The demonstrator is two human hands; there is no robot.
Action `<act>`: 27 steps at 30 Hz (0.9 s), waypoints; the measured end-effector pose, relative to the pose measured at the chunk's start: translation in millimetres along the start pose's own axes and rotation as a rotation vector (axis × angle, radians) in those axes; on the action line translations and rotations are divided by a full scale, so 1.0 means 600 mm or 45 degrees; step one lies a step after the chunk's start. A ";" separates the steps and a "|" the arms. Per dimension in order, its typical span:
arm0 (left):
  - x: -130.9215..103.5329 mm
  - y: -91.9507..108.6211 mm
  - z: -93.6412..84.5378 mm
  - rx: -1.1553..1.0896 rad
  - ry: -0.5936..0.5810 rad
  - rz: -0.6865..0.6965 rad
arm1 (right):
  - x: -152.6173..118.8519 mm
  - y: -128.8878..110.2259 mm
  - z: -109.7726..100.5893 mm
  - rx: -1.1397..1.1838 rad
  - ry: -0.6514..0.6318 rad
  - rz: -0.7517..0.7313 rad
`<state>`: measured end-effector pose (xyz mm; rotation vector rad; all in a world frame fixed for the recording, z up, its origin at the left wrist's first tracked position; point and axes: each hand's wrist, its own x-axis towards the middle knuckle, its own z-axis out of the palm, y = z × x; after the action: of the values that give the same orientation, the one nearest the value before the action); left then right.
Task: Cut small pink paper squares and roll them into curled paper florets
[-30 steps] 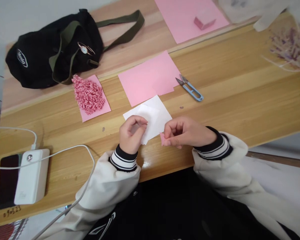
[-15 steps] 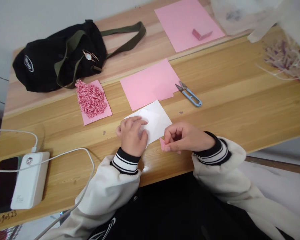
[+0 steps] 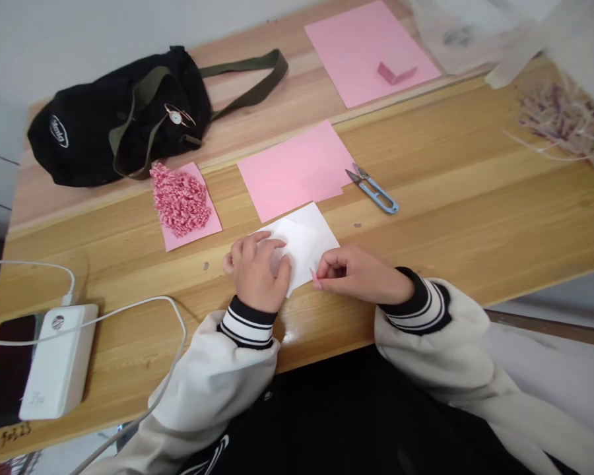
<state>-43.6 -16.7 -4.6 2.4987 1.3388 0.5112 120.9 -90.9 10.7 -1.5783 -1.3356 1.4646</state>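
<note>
My left hand (image 3: 259, 272) rests on white paper (image 3: 314, 231) near the table's front edge, its fingers spread and slightly bent. Beside it on the right, my right hand (image 3: 357, 272) pinches a small pink paper piece (image 3: 315, 280) between thumb and fingers, at the white paper's lower right edge. Just behind the white paper lies a pink sheet (image 3: 292, 173) with a notched corner. Blue thread snips (image 3: 375, 189) lie with their tips at that sheet's right edge. A heap of small pink flower-like bits (image 3: 181, 198) sits on a pink card to the left.
At the back left lies a black bag (image 3: 119, 119) with a watch (image 3: 177, 117) on it. A white power bank (image 3: 62, 359), a dark phone (image 3: 10, 369) and a cable occupy the left front. Back right holds a pink sheet (image 3: 336, 39) with a small pink block (image 3: 396, 69), and dried stems (image 3: 559, 119).
My right hand has shifted slightly left with the pink paper piece, bringing it to the white paper's edge. The left hand stays on the white paper.
</note>
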 end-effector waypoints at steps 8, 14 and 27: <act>0.001 -0.003 0.002 -0.062 -0.046 0.028 | 0.000 0.000 0.003 -0.203 -0.021 -0.034; 0.000 -0.005 0.005 -0.177 -0.080 0.185 | -0.002 -0.002 0.000 -0.230 -0.099 -0.047; 0.004 -0.017 0.020 -0.363 0.050 0.529 | -0.012 -0.013 0.000 -0.328 -0.646 -0.284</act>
<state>-44.9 -9.9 -19.0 2.5289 0.6903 0.7779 119.7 -95.3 20.2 -1.1869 -1.9869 1.6646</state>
